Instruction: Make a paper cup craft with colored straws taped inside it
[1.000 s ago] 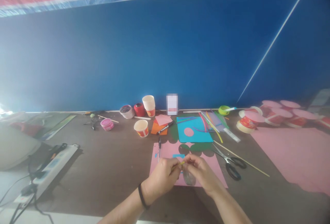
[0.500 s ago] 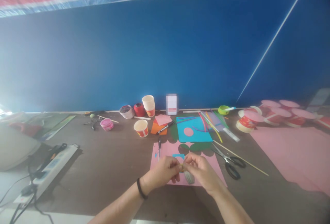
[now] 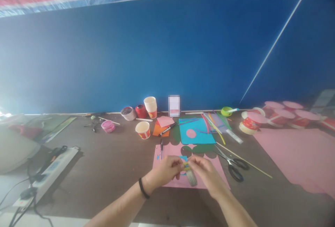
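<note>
Above the pink paper [image 3: 167, 182], my left hand [image 3: 167, 171] and my right hand [image 3: 202, 169] almost meet. Both pinch a small yellow strip [image 3: 186, 166] between thumb and fingers. Just below the strip is a pale, greyish bundle [image 3: 192, 178]; whether a hand holds it I cannot tell. A small blue paper piece [image 3: 183, 158] lies partly hidden behind my fingers. Beside my left hand, a black pen [image 3: 161, 148] rests on the pink paper. Scissors with black handles [image 3: 235, 174] lie open to the right of my right hand.
Behind the hands are a blue sheet [image 3: 201, 133], colored strips [image 3: 221, 136] and a paper cup [image 3: 142, 130]. A wooden stick [image 3: 251, 163] lies by the scissors. Red cups with pink discs [image 3: 253, 120] stand at right, a power strip [image 3: 49, 174] at left.
My hands have drawn slightly apart, and more of the yellow strip shows between the fingertips. The pale bundle below is more exposed.
</note>
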A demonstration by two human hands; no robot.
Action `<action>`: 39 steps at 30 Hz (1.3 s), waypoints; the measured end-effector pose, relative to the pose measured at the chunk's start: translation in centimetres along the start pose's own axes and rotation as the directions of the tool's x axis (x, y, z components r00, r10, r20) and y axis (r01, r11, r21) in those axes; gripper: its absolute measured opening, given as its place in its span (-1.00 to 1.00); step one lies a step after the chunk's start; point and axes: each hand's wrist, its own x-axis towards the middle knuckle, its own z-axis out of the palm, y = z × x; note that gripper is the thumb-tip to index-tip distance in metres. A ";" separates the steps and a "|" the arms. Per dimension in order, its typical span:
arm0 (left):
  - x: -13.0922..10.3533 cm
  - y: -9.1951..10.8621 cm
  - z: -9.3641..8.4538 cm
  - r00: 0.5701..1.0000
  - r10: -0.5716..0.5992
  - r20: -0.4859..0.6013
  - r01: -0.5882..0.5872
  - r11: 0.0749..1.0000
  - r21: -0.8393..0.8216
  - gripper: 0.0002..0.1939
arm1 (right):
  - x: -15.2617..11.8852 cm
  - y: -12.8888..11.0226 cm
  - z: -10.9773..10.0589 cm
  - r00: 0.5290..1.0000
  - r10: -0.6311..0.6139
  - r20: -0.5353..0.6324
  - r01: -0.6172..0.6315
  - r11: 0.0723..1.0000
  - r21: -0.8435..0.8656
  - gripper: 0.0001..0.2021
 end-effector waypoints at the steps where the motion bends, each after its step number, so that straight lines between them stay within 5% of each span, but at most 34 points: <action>1: 0.0 -0.1 -0.1 1.000 0.009 0.011 -0.008 1.000 -0.026 -0.68 | -0.1 0.0 -0.1 1.000 0.014 -0.005 -0.014 0.999 0.032 -0.70; 6: 0.1 -0.4 -0.5 1.000 0.004 0.030 -0.001 0.995 -0.100 -0.66 | -0.5 0.3 -0.7 0.989 -0.011 -0.146 0.008 1.000 -0.022 -0.74; 11: 0.1 -0.7 -0.7 1.000 -0.007 0.008 0.008 0.995 -0.096 -0.64 | -1.6 -0.4 -0.6 0.998 -0.069 0.006 0.069 0.974 -0.215 -0.78; 15: -0.1 -0.5 -0.7 1.000 -0.012 -0.006 0.011 0.996 -0.091 -0.64 | -2.0 -0.6 -0.4 0.999 -0.047 -0.014 0.040 0.953 -0.299 -0.78; 26: -0.9 0.2 -0.2 0.994 -0.072 -0.079 0.083 0.986 0.146 -0.61 | -1.0 -0.4 1.0 0.978 0.206 -0.023 -0.206 0.979 -0.006 -0.46; 39: -1.1 0.5 0.0 0.995 -0.006 -0.097 0.030 0.968 0.248 -0.63 | 0.7 2.0 0.9 0.954 0.264 0.138 -0.293 0.917 0.270 -0.60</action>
